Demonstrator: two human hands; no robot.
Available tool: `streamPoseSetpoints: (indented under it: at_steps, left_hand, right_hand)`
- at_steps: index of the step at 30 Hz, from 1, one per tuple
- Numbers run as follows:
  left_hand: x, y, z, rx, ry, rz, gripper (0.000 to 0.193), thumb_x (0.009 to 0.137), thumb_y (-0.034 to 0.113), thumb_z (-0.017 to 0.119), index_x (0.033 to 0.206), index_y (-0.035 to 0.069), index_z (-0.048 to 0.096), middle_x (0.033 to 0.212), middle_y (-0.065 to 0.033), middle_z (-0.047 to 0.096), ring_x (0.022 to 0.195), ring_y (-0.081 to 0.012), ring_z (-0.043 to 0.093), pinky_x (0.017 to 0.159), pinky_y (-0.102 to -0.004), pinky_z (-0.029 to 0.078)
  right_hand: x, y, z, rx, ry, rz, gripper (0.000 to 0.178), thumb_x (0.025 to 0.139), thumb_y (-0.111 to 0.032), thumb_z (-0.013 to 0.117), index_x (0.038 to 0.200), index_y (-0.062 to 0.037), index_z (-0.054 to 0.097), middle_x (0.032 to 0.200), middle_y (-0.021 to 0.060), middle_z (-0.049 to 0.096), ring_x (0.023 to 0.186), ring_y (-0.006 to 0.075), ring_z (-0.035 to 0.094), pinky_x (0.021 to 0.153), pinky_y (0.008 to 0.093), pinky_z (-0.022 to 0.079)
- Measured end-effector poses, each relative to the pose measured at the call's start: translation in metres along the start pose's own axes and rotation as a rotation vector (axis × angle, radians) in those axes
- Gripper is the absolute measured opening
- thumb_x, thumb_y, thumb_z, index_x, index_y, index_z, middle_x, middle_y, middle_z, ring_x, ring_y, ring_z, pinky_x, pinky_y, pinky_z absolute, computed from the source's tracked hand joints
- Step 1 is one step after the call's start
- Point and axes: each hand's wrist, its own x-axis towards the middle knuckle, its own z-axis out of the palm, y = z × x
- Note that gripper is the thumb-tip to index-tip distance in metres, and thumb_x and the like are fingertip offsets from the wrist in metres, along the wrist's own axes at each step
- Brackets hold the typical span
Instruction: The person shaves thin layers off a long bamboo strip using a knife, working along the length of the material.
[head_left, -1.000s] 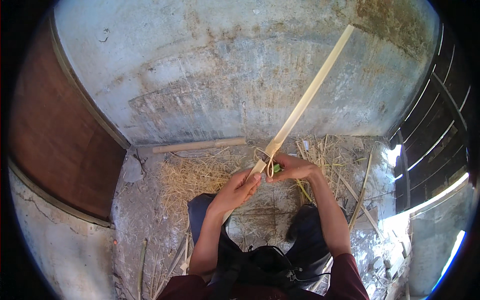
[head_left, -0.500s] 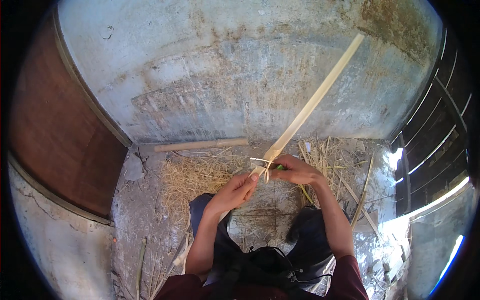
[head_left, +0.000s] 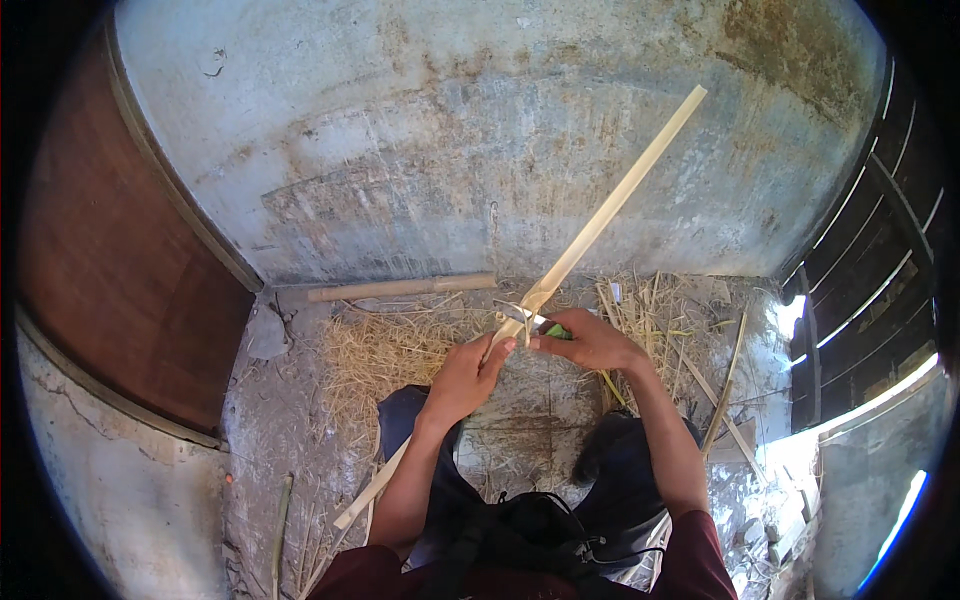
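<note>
A long pale bamboo strip (head_left: 622, 200) slants from the wall side at upper right down through my hands, and its lower end shows beside my left forearm. My left hand (head_left: 463, 382) is closed on the strip, thumb on top, just below the curled shaving (head_left: 527, 318). Close by on the right, my right hand (head_left: 592, 343) grips a green-handled knife (head_left: 556, 331). Its blade lies against the strip at the curl, mostly hidden by fingers and shaving. The two hands nearly touch.
Straw-like shavings (head_left: 385, 355) lie heaped on the floor at left, with more scattered at right. A bamboo pole (head_left: 400, 288) rests along the stained wall (head_left: 420, 180). Thin sticks (head_left: 728, 385) lie at right. A brown panel (head_left: 120, 250) stands left, dark slats (head_left: 865, 260) right.
The bamboo strip has slid down toward my lower left; its far end sits lower and its near end now shows by my left forearm. The shaving at the blade has changed shape.
</note>
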Motion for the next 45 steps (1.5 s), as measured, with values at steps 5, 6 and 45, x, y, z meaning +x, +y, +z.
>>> streamPoseSetpoints:
  at_steps: [5,6,45]
  left_hand:
    - [0.000,-0.018,0.003,-0.184,-0.084,0.005,0.045,0.113,0.040,0.057,0.092,0.001,0.063,0.060,-0.0004,0.042,0.053,-0.0120,0.043,0.052,-0.0377,0.034]
    - [-0.001,-0.011,0.000,-0.296,-0.173,-0.081,0.046,0.113,0.042,0.056,0.089,0.002,0.061,0.061,0.0017,0.042,0.054,-0.0101,0.042,0.052,-0.0358,0.033]
    - [-0.010,0.010,-0.006,-0.514,-0.229,-0.202,0.045,0.114,0.043,0.054,0.085,0.009,0.055,0.063,0.0089,0.042,0.055,-0.0024,0.035,0.049,-0.0271,0.027]
  right_hand:
    - [0.000,0.009,-0.010,0.304,-0.170,0.114,0.039,0.109,-0.039,0.066,0.096,-0.0024,0.067,0.073,-0.0044,0.051,0.065,0.0081,0.042,0.058,0.0299,0.035]
    - [-0.001,0.011,-0.012,0.362,-0.196,0.106,0.038,0.109,-0.039,0.066,0.094,-0.0038,0.066,0.072,-0.0057,0.048,0.064,0.0072,0.040,0.057,0.0291,0.033]
    - [0.009,0.026,0.001,0.853,-0.393,0.032,0.041,0.111,-0.039,0.061,0.086,-0.0081,0.055,0.071,-0.0074,0.037,0.061,0.0049,0.030,0.054,0.0253,0.025]
